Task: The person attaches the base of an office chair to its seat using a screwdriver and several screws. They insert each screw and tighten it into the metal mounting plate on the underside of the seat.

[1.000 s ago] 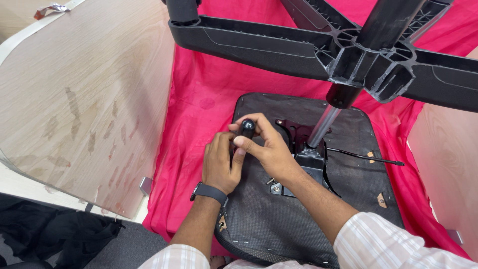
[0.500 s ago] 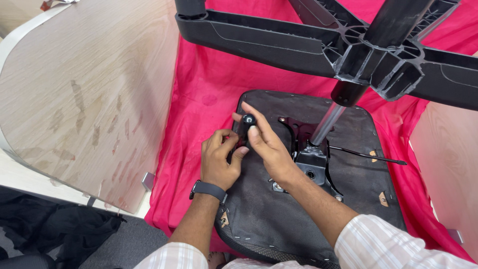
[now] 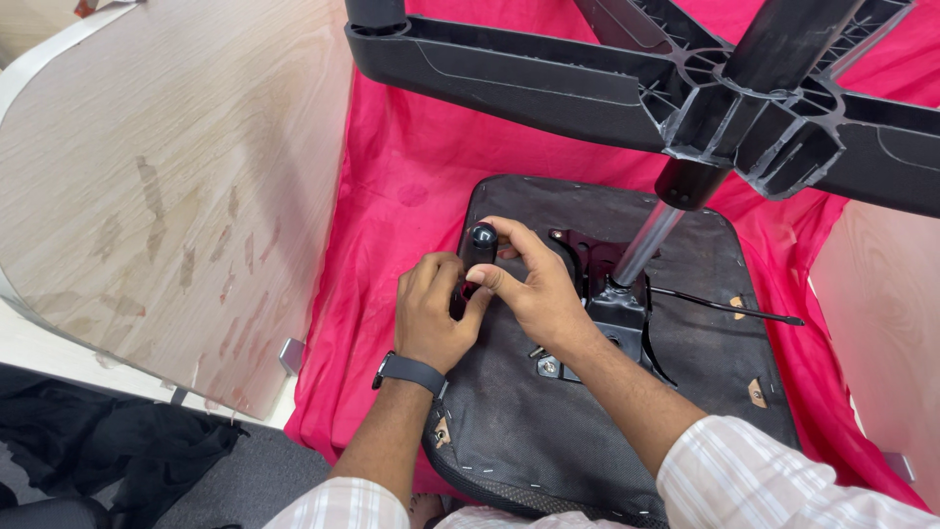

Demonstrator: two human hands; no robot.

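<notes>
The black knob (image 3: 482, 238) is gripped by both hands, left hand (image 3: 436, 313) and right hand (image 3: 539, 289); it should be kept square to the seat underside (image 3: 548, 431).

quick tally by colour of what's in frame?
Black: 4 - chair seat underside, star base, round-topped handle held by left hand and right hand, wristwatch
Pink: 1 - cloth
Light wood: 2 - panels
Total: 7

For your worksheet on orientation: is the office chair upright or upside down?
Upside down: the seat lies underside up on the red cloth, with the star base raised above.
</notes>
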